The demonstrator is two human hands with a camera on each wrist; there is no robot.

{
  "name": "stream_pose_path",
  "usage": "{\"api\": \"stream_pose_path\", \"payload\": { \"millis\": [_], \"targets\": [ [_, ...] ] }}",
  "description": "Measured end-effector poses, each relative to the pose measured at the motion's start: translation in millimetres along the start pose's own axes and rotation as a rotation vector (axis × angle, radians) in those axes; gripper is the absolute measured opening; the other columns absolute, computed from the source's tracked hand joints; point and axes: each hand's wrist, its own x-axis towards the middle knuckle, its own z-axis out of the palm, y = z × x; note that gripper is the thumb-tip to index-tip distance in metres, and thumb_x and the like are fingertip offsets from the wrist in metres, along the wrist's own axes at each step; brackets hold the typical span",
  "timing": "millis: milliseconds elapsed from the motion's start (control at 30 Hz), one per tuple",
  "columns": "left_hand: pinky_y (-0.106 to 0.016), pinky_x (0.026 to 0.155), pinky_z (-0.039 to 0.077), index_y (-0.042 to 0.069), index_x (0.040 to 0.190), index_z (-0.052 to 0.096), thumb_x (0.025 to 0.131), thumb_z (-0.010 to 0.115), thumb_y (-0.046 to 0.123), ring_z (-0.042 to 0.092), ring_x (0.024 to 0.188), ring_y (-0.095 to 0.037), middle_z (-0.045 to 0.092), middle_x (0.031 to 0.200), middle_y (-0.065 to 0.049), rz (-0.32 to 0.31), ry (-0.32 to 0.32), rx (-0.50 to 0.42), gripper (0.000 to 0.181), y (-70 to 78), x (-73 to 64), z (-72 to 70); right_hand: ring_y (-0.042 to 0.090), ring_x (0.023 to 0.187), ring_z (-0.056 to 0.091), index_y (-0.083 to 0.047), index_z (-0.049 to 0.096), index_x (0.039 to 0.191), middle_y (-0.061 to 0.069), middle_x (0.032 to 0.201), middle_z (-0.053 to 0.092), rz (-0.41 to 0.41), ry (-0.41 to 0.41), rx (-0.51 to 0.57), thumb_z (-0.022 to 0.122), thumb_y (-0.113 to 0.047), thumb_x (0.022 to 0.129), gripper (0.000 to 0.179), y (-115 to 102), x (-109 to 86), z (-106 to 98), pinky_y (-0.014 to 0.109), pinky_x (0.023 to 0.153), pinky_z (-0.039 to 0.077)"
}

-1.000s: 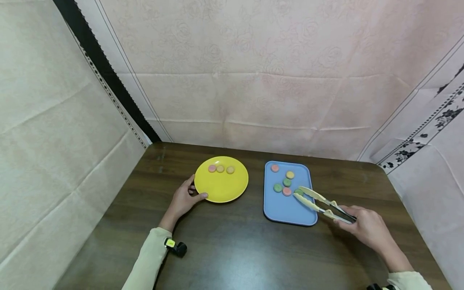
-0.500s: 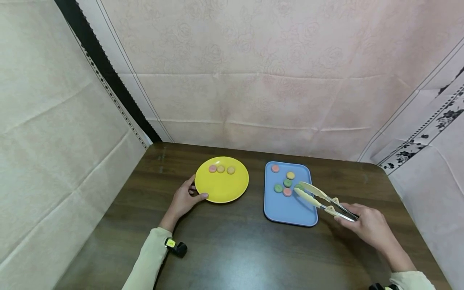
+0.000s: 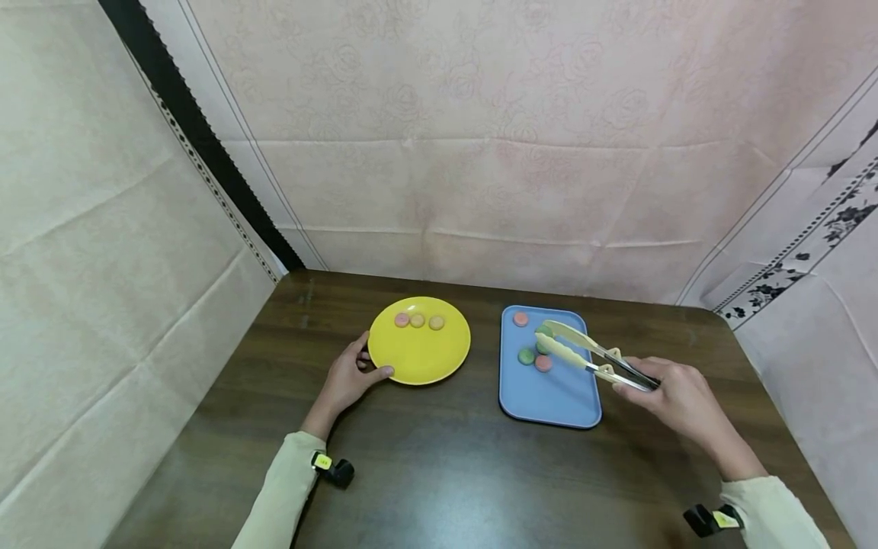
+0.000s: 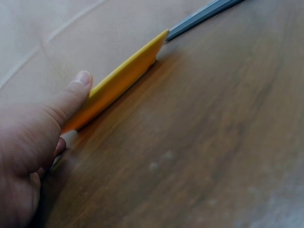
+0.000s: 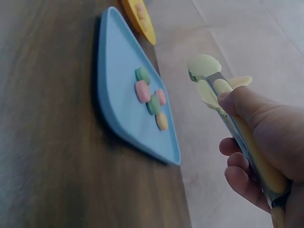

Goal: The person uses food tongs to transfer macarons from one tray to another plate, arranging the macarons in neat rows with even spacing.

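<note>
My left hand holds the near-left rim of a yellow plate, thumb on top of the edge, fingers curled below it in the left wrist view. Two yellowish macarons and a pink macaron lie in a row on the plate. My right hand grips cream-tipped metal tongs above a blue tray. Between the tong tips sits a green macaron, raised off the tray. Below remain pink, green and yellow macarons; the yellow macaron is hidden by the tongs in the head view.
Plate and tray stand apart on a dark wooden table, with a gap of bare wood between them. Pale patterned cloth hangs behind the table's back edge and along both sides. Each wrist wears a small black camera.
The tong tips have taken a green macaron from the tray's right side, lifted it and moved left and away over the other macarons. The left hand and plate have not moved.
</note>
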Motion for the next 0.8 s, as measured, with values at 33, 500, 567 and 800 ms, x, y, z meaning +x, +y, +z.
{"api": "stream_pose_path", "payload": {
  "millis": [33, 500, 567, 800],
  "targets": [
    [-0.038, 0.083, 0.046, 0.012, 0.151, 0.030, 0.073, 0.076, 0.054, 0.053, 0.097, -0.020, 0.057, 0.117, -0.007, -0.001, 0.001, 0.000, 0.099, 0.0, -0.1, 0.0, 0.024, 0.077, 0.063, -0.002, 0.071, 0.113, 0.018, 0.103, 0.070, -0.004, -0.006, 0.005, 0.080, -0.040, 0.076, 0.053, -1, 3.3, 0, 0.034, 0.056, 0.044],
    [-0.038, 0.084, 0.046, 0.012, 0.151, 0.030, 0.072, 0.075, 0.057, 0.054, 0.097, -0.019, 0.058, 0.115, -0.007, 0.004, 0.008, 0.008, 0.102, -0.7, -0.3, -0.9, 0.016, 0.074, 0.059, -0.005, 0.070, 0.115, 0.008, 0.101, 0.070, -0.096, -0.051, 0.063, 0.077, -0.042, 0.079, 0.052, -23, 47.4, 9, 0.031, 0.060, 0.046],
    [-0.038, 0.085, 0.046, 0.012, 0.151, 0.030, 0.073, 0.075, 0.056, 0.054, 0.097, -0.020, 0.058, 0.116, -0.007, 0.000, 0.006, 0.009, 0.101, -0.6, -0.2, -0.6, 0.017, 0.075, 0.060, -0.004, 0.070, 0.117, 0.009, 0.102, 0.070, -0.098, -0.071, 0.078, 0.077, -0.041, 0.079, 0.053, -28, 54.2, 10, 0.031, 0.060, 0.046],
    [-0.038, 0.084, 0.046, 0.012, 0.150, 0.030, 0.073, 0.077, 0.054, 0.054, 0.098, -0.020, 0.058, 0.117, -0.007, -0.001, 0.010, 0.011, 0.099, -0.6, 0.0, -0.1, 0.017, 0.071, 0.053, -0.005, 0.067, 0.121, 0.012, 0.107, 0.069, -0.116, -0.125, 0.106, 0.078, -0.042, 0.078, 0.058, -48, 77.6, 18, 0.027, 0.055, 0.043]
  ]
}}
